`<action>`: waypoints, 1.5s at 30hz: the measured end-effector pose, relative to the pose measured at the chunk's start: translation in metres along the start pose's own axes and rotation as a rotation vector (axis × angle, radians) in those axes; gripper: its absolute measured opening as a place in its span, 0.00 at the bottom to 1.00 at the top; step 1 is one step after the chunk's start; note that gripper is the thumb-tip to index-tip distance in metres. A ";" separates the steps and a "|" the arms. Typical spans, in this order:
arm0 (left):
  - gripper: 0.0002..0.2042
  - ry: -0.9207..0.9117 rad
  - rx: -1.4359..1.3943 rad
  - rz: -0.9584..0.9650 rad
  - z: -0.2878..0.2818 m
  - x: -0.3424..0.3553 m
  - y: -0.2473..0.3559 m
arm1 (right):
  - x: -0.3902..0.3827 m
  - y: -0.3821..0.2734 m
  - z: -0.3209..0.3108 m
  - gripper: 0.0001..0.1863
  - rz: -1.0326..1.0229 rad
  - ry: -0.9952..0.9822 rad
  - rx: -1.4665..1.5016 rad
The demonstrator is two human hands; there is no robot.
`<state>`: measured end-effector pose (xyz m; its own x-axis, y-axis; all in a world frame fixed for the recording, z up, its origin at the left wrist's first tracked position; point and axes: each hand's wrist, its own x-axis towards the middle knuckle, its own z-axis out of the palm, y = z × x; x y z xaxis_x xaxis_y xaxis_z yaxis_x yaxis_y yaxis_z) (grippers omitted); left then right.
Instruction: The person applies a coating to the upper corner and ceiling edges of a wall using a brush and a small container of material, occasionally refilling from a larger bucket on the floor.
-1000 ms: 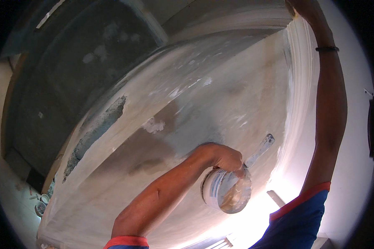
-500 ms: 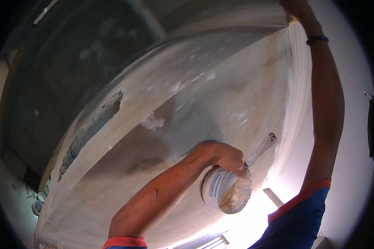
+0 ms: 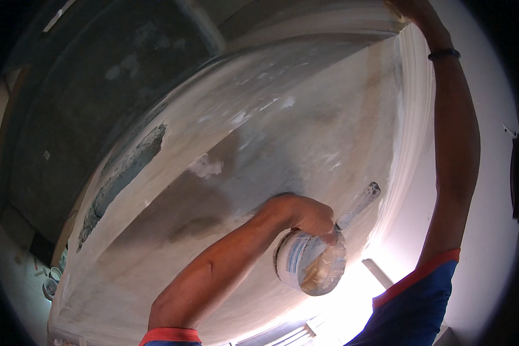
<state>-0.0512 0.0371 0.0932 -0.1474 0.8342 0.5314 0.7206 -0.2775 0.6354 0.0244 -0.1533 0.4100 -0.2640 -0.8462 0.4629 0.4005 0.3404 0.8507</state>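
Note:
My left hand (image 3: pixel 315 216) grips the rim of a small white tub (image 3: pixel 291 259) with beige-stained inside. A putty knife (image 3: pixel 357 205), its handle crusted with paint, sticks up from the tub beside my fingers. My right hand (image 3: pixel 414 12) is raised at the top of the view, closed at the upper end of a pale moulding (image 3: pixel 418 98); what is in its fingers is too small to make out. A smeared plaster wall (image 3: pixel 259 150) lies behind both arms, with a long rough gouge (image 3: pixel 121 181) on the left.
Dark grey concrete (image 3: pixel 81 127) fills the upper left. At the lower left, containers (image 3: pixel 51 288) and small items lie on a pale floor (image 3: pixel 26 271). A white surface (image 3: pixel 496 173) is at the right, with bright glare near the bottom.
The view has shifted slightly. My left hand and the tub sit a little higher and further left. My right hand has moved slightly at the moulding's top, still closed.

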 end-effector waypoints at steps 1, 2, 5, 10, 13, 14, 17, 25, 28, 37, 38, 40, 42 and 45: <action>0.24 0.011 -0.006 -0.022 -0.001 -0.002 -0.003 | 0.001 -0.008 -0.001 0.06 0.016 0.013 0.100; 0.25 0.021 -0.014 -0.043 -0.003 -0.005 -0.007 | 0.010 -0.013 0.007 0.06 0.027 -0.001 0.185; 0.26 -0.041 0.044 0.044 0.001 0.005 0.006 | 0.014 0.022 0.020 0.05 -0.027 -0.029 0.102; 0.27 -0.010 0.007 -0.001 -0.001 0.003 -0.005 | 0.000 0.008 0.038 0.04 0.096 -0.210 -0.026; 0.27 -0.015 0.022 0.007 -0.003 -0.001 -0.001 | -0.006 0.001 -0.009 0.04 0.054 0.004 -0.046; 0.27 -0.026 0.032 0.014 -0.003 0.000 0.002 | -0.012 -0.001 -0.023 0.04 0.058 0.066 0.022; 0.26 -0.020 0.037 0.003 -0.002 -0.003 0.007 | 0.012 0.043 -0.021 0.03 -0.167 0.289 0.526; 0.26 -0.028 0.089 0.034 -0.006 -0.008 0.009 | -0.004 0.027 0.020 0.08 -0.015 0.365 0.403; 0.26 -0.015 0.070 0.029 -0.005 -0.009 0.006 | -0.007 0.009 0.023 0.09 -0.066 0.303 0.616; 0.26 -0.014 0.093 0.046 -0.005 0.003 0.002 | 0.015 0.042 0.074 0.11 0.072 -0.151 -0.028; 0.26 -0.021 0.092 0.048 -0.004 0.004 0.001 | -0.001 0.027 0.056 0.11 0.026 -0.034 -0.060; 0.26 -0.027 0.067 0.039 -0.003 0.000 0.004 | -0.020 0.008 0.018 0.11 -0.070 0.205 -0.146; 0.26 0.000 0.030 -0.013 -0.005 -0.001 -0.005 | -0.016 -0.021 -0.013 0.10 0.171 0.129 0.121; 0.26 0.034 0.038 0.001 -0.001 -0.003 -0.003 | 0.004 0.002 -0.028 0.10 0.030 0.056 0.531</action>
<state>-0.0534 0.0351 0.0898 -0.1689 0.8169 0.5515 0.7463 -0.2595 0.6130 0.0484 -0.1671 0.4065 -0.2065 -0.8485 0.4872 -0.0958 0.5131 0.8530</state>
